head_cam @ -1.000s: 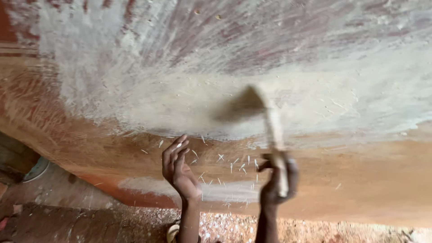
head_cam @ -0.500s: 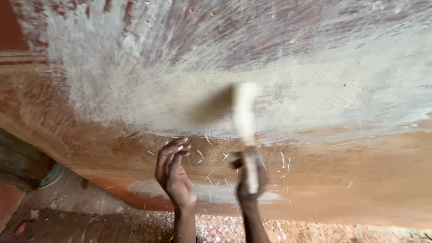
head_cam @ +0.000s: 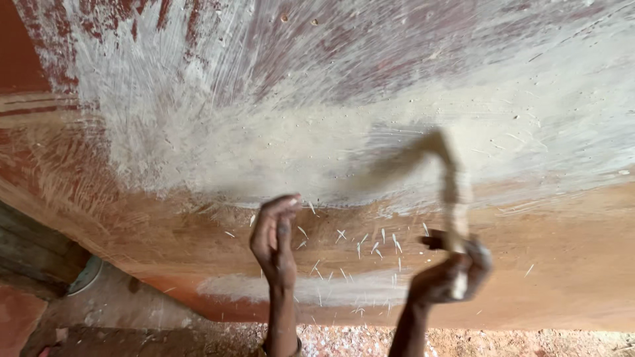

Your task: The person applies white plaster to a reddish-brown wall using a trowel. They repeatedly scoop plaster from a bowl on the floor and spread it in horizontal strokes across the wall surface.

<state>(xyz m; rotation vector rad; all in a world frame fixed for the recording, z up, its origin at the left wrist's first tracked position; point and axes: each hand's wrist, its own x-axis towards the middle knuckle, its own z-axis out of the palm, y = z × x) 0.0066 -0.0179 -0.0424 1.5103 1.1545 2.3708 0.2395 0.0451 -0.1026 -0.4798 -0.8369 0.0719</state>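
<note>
My right hand point(head_cam: 448, 274) grips the pale handle of a brush point(head_cam: 452, 192). Its bristles are blurred with motion against the reddish-brown curved surface point(head_cam: 132, 218), over the wide whitish coated patch point(head_cam: 317, 132). My left hand point(head_cam: 274, 241) is raised edge-on beside it, fingers together and slightly curled, holding nothing, close to the surface at the lower edge of the coated patch. Several short pale flecks point(head_cam: 370, 244) lie on the surface between the two hands.
A second, narrow whitish streak point(head_cam: 331, 287) runs below the hands. Pale pinkish rubble point(head_cam: 529, 340) covers the ground along the bottom. At the lower left sit dark wooden planks point(head_cam: 26, 254) and a round greenish rim point(head_cam: 86, 274).
The brush has swung across the pale patch, first leftward, then back to the right, with the right hand following. My left hand stayed raised in about the same place.
</note>
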